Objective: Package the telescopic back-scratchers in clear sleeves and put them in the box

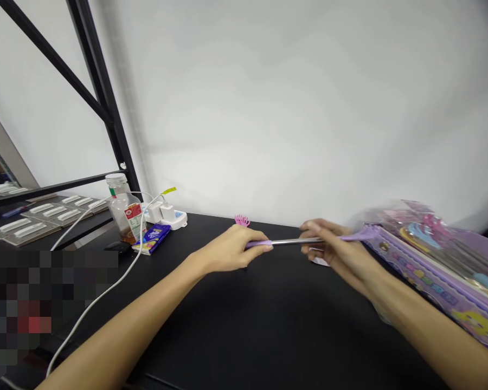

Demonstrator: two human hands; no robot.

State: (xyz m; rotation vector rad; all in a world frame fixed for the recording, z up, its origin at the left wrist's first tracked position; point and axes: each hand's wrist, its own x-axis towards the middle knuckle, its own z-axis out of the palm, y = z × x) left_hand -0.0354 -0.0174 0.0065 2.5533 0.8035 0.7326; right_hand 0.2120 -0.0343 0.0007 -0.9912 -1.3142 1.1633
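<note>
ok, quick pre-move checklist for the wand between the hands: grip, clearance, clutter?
1. Left hand grip on the purple handle end of the wand: ok, fingers closed around it.
2. Right hand grip on the silver shaft near the purple head: ok, though blurred.
3. Wand clear of the black table: ok, held level above it.
4. Space under the hands: ok, only a small white item below the right hand.
5. Toy package to the right: not ok, wand head sits right at its edge.
6. White cable away from the left forearm: ok, apart.
</note>
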